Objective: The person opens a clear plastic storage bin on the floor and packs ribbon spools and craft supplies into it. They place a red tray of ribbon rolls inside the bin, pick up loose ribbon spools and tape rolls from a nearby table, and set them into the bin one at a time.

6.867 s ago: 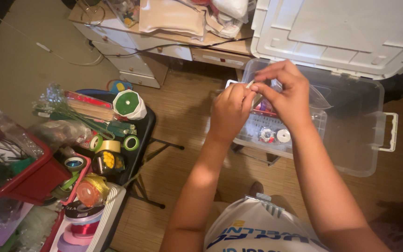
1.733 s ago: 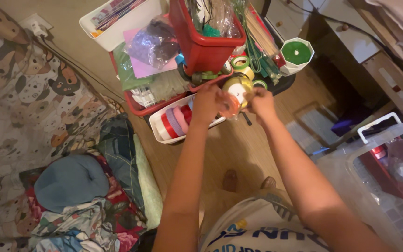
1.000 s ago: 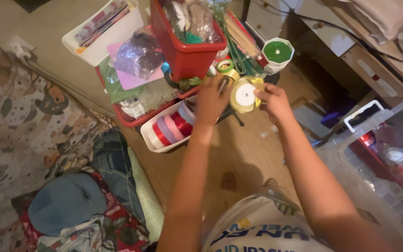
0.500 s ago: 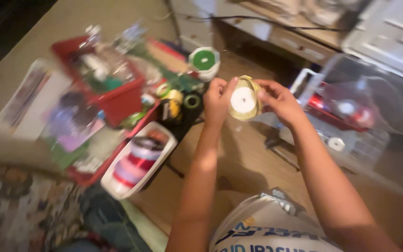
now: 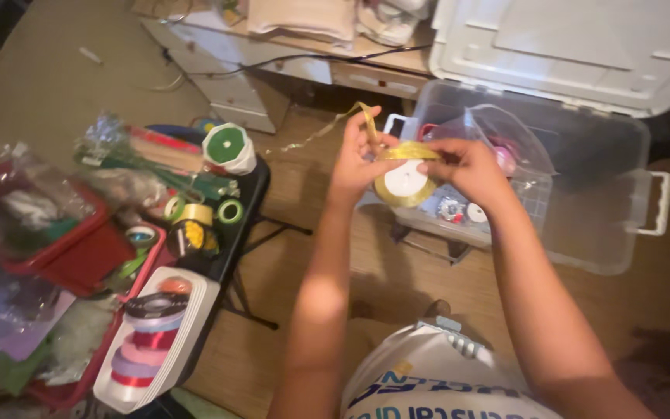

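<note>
A spool of gold ribbon (image 5: 404, 180) with a white core hangs in front of me, held between both hands. My right hand (image 5: 467, 167) grips the spool at its right rim. My left hand (image 5: 357, 154) pinches the loose ribbon end (image 5: 327, 126), which trails up and away to the left. Both hands are above the wooden floor, just in front of a clear plastic storage box (image 5: 583, 194).
The box's white lid (image 5: 575, 46) stands open behind it, with a clear bag and small spools inside. At the left, a black stool (image 5: 246, 206) carries tape rolls, a green-topped white pot (image 5: 228, 147), a red bin (image 5: 71, 248) and a white tray of ribbon spools (image 5: 153, 341).
The view has swung from the cluttered stool back to the clear box. The gold spool came along from the stool, and my left hand has pulled a length of ribbon loose.
</note>
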